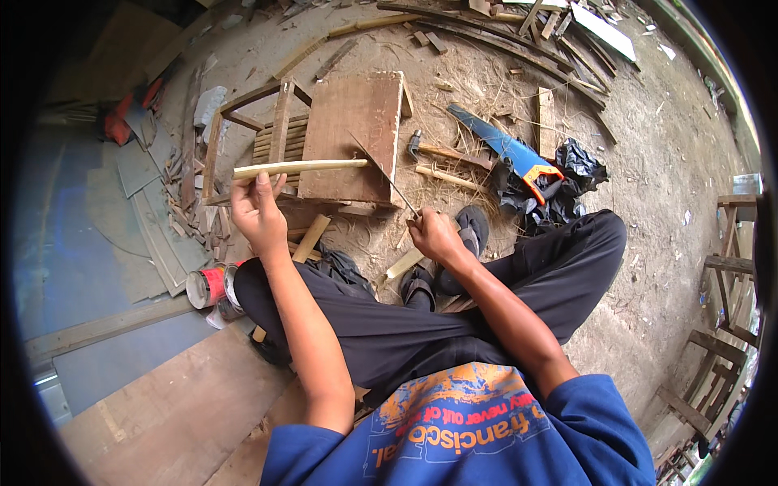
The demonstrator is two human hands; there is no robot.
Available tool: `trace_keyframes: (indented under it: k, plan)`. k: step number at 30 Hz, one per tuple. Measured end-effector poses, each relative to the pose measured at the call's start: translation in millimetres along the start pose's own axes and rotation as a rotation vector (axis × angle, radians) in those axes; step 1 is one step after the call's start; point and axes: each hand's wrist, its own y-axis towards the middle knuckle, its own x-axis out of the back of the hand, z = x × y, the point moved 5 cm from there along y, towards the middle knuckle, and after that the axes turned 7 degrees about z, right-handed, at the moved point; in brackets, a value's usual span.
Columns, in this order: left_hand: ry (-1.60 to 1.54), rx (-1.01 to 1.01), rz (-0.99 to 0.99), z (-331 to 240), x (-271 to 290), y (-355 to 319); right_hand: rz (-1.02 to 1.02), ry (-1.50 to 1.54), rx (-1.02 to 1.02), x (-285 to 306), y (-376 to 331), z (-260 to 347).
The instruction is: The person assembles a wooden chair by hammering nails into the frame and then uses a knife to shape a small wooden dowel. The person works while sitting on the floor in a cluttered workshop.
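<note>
My left hand (261, 217) pinches one end of a pale bamboo strip (312, 166) between thumb and fingers. The strip reaches rightward, nearly level, over a brown wooden box (350, 117) with worn edges. Closed around the handle of a long thin knife (394, 186) is my right hand (438, 236), in front of the box's right side. The blade slants up and left and crosses close to the strip's right end; whether it touches cannot be made out. The fist hides the knife's handle.
Right of the box lie a hammer (450, 152), a blue handsaw (506, 146) and black plastic (579, 166). A wooden frame (279, 121) with bamboo slats adjoins the box's left side. Red cans (207, 287) stand by my left knee. Scrap timber (502, 44) lies far off.
</note>
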Motion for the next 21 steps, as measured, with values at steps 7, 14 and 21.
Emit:
trace_keyframes:
  k: [7,14,21]
  plan:
    - [0.094,-0.128,-0.197,4.5,-0.4,3.8,0.067,0.073,-0.038,1.0,0.2,-0.3]
    - [-0.097,-0.016,-0.133,-5.0,-17.4,1.5,0.006,0.137,0.034,29.6,-23.0,57.7]
    - [-0.101,-0.048,-0.002,-26.6,-54.2,-19.9,-0.04,0.332,0.402,78.5,-69.3,186.4]
